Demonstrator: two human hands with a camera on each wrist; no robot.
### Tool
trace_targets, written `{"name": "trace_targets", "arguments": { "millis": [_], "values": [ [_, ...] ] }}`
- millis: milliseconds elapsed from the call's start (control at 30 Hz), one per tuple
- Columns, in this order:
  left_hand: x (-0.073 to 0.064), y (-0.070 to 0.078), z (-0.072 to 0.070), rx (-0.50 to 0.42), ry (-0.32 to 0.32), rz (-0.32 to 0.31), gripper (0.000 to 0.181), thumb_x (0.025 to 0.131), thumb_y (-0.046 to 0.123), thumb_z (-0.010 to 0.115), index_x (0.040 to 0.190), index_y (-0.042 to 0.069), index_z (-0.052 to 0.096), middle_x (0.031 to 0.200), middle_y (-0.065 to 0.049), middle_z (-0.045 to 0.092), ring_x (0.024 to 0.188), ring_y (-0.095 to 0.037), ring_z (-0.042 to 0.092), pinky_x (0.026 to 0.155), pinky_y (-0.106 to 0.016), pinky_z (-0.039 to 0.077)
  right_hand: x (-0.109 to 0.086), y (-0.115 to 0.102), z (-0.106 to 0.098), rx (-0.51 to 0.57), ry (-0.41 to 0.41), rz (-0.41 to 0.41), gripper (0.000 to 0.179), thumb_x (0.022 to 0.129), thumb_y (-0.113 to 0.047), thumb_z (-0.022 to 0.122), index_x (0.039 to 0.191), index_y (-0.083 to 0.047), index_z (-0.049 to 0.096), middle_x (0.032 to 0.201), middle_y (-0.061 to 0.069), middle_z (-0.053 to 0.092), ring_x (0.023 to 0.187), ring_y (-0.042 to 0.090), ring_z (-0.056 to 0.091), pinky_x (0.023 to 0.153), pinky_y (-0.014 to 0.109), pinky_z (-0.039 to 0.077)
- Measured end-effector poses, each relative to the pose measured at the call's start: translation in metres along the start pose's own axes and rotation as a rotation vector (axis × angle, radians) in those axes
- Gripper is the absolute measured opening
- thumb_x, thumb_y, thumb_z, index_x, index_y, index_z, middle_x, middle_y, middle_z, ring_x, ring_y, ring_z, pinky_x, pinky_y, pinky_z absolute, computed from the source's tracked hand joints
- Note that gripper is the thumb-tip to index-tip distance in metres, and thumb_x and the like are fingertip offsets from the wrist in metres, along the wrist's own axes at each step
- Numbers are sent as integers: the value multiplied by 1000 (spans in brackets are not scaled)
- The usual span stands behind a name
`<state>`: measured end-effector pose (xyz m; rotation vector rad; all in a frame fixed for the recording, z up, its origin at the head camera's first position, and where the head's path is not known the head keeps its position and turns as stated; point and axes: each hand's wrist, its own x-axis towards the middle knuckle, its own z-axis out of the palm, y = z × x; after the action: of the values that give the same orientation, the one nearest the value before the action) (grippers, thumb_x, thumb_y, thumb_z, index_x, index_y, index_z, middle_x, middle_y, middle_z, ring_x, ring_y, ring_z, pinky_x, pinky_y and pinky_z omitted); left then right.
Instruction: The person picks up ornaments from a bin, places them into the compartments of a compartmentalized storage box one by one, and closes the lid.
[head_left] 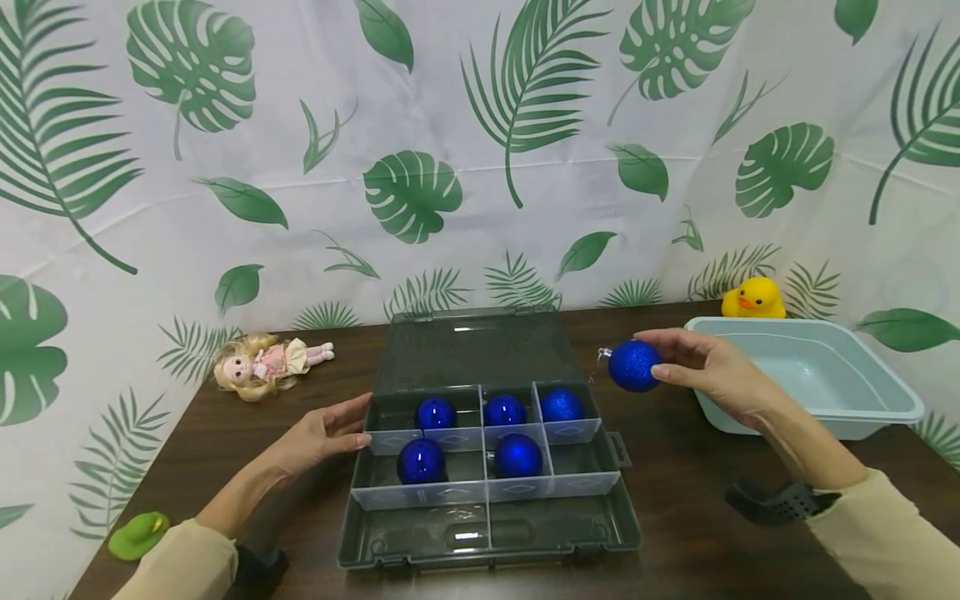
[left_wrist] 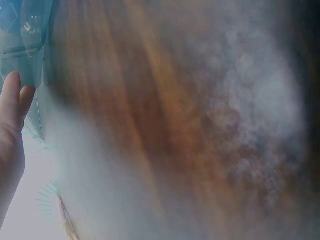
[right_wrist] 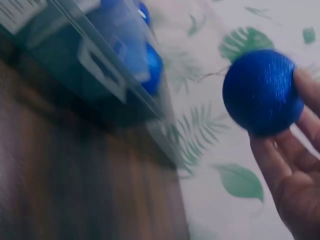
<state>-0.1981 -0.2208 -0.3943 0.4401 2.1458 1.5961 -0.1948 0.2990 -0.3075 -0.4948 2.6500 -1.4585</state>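
1. Toward the right edge of the table, near the tub, a blue ball is held aloft by the right hand, pinched between thumb and fingers; its cap is pointed left.
2. Inward from that edge, the box is touched along its left side by the left hand, fingers relaxed; light steadying should suffice.
3. If boxed, the ball would best be lowered slowly, cap kept clear of the dividers, and released only once supported.
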Motion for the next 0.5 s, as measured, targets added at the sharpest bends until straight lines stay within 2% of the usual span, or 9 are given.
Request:
{"name": "trace_targets", "arguments": {
  "millis": [200, 333, 500],
  "values": [
    [1, 0, 1, -4, 1, 1, 78, 90, 19, 64, 147, -6, 17, 153, -26, 14, 136, -45, 24, 102, -38, 41, -2, -2, 19, 144, -203, -36, 39, 92, -11, 59, 130, -6, 51, 121, -2, 60, 103, 18, 59, 84, 33, 54],
    [1, -1, 1, -4, 0, 8, 78, 90, 18, 64, 148, -5, 17, 153, -27, 13, 136, -45, 23, 102, -36, 41, -1, 3, 26, 188, -306, -55, 39, 93, -10, 58, 131, -6, 51, 123, -2, 61, 107, 19, 59, 86, 32, 53],
    [1, -1, 0, -8, -4, 11, 77, 91, 18, 63, 148, -5, 17, 153, -27, 13, 136, -44, 23, 101, -35, 42, 1, 11, 39, 172, -364, -100, 38, 92, -8, 59, 129, -4, 53, 127, 6, 59, 110, 15, 58, 89, 29, 51]
  ]
}}
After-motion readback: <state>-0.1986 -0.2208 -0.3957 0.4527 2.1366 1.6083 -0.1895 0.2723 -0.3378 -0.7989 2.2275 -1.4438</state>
